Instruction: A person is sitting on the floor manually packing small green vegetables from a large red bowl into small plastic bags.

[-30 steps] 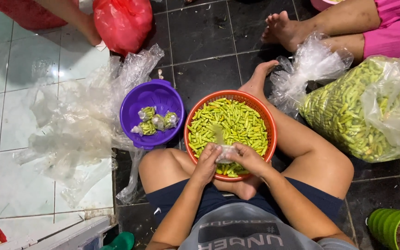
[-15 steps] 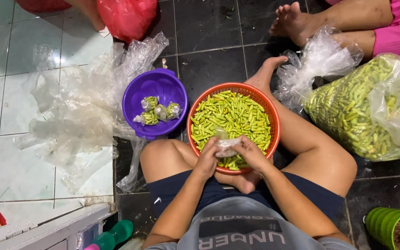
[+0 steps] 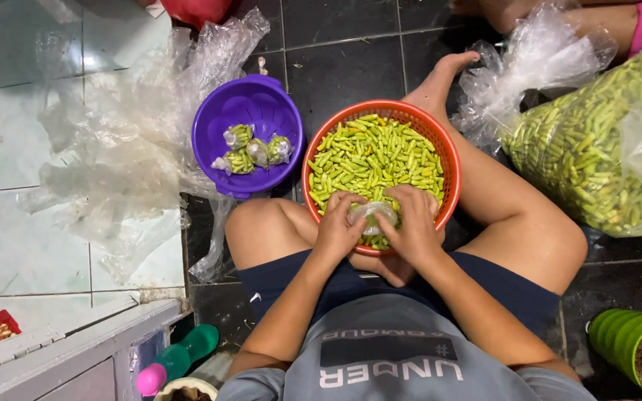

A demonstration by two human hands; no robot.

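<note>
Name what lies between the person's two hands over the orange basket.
In the head view, a small clear plastic bag sits between the left hand and right hand, over the green chillies in the orange basket.

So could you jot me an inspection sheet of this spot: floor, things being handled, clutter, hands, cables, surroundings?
Surface: tiled floor, pale at left, dark at right.
Job's things: orange basket of green chillies; small clear plastic bag; purple basket with four filled bags.
Clutter: loose plastic sheets; green bottle.
Fingers: left hand and right hand both pinch the small bag.
Cables: nothing seen.
Surroundings: big sack of chillies; another person's leg; green pot.
</note>
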